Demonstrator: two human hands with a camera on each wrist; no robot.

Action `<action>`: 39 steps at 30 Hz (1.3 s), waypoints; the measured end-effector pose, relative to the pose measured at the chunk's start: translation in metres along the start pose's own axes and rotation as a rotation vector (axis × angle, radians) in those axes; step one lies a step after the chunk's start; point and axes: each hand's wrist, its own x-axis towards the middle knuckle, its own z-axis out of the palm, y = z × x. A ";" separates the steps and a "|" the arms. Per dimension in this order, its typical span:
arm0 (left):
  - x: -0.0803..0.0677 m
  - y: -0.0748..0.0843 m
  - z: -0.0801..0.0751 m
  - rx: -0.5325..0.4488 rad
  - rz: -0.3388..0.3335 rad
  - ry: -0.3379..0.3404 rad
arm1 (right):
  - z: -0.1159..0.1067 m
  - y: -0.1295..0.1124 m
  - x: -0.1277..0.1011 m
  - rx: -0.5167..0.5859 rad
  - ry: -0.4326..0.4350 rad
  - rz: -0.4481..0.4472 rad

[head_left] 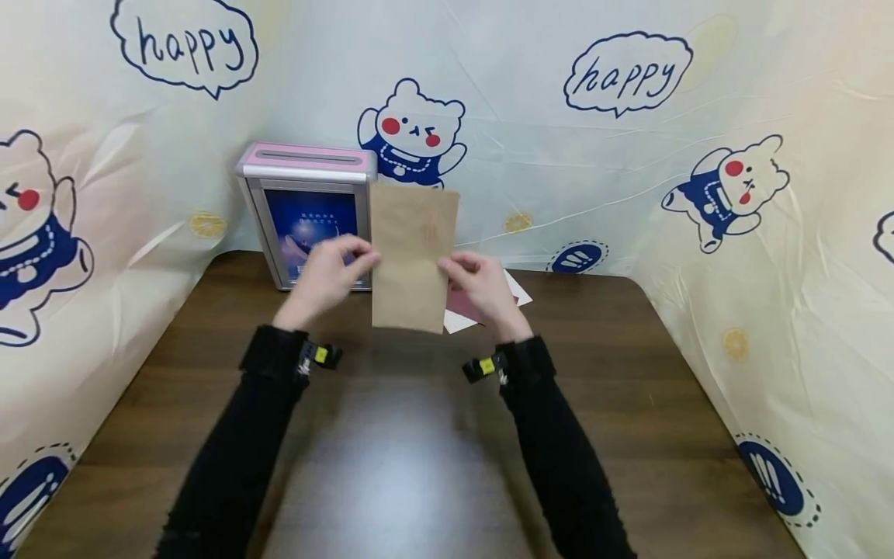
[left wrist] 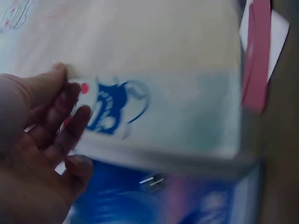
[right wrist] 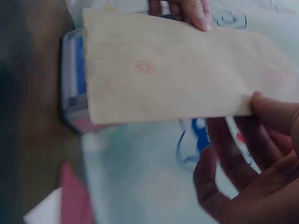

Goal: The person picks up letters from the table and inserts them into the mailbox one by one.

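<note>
A brown paper envelope (head_left: 412, 248) is held upright above the table, its long side vertical. My left hand (head_left: 363, 255) pinches its left edge and my right hand (head_left: 452, 270) pinches its right edge, both near the middle. In the right wrist view the envelope (right wrist: 177, 70) lies across the frame, with my right thumb (right wrist: 271, 109) on its edge and the left hand's fingertips (right wrist: 187, 9) at the far edge. Just behind the envelope stands a box (head_left: 307, 167) with a pink slotted top and a blue picture on its front.
A pink envelope (head_left: 464, 303) and a white one (head_left: 520, 291) lie on the dark wooden table (head_left: 419, 435) behind my right hand. A bear-print cloth (head_left: 628, 155) walls the table at the back and on both sides.
</note>
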 end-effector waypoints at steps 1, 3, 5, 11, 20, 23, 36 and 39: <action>0.008 0.005 -0.013 0.036 0.022 0.003 | -0.001 -0.012 0.010 -0.015 -0.019 -0.016; 0.025 0.016 -0.039 0.115 0.068 0.013 | -0.002 -0.035 0.031 -0.037 -0.051 -0.054; 0.042 0.028 -0.064 0.185 0.111 0.026 | -0.002 -0.058 0.051 -0.065 -0.072 -0.101; 0.080 0.055 -0.123 0.252 0.156 0.093 | 0.004 -0.117 0.096 -0.157 -0.111 -0.287; 0.109 0.056 -0.177 0.339 0.134 0.254 | 0.035 -0.169 0.151 -0.194 -0.052 -0.312; 0.112 0.048 -0.186 0.328 0.109 0.264 | 0.047 -0.170 0.162 -0.210 -0.028 -0.319; 0.117 0.006 -0.199 0.244 0.072 0.320 | 0.085 -0.157 0.185 -0.195 -0.065 -0.255; 0.117 -0.002 -0.201 0.232 0.063 0.323 | 0.088 -0.157 0.186 -0.201 -0.090 -0.253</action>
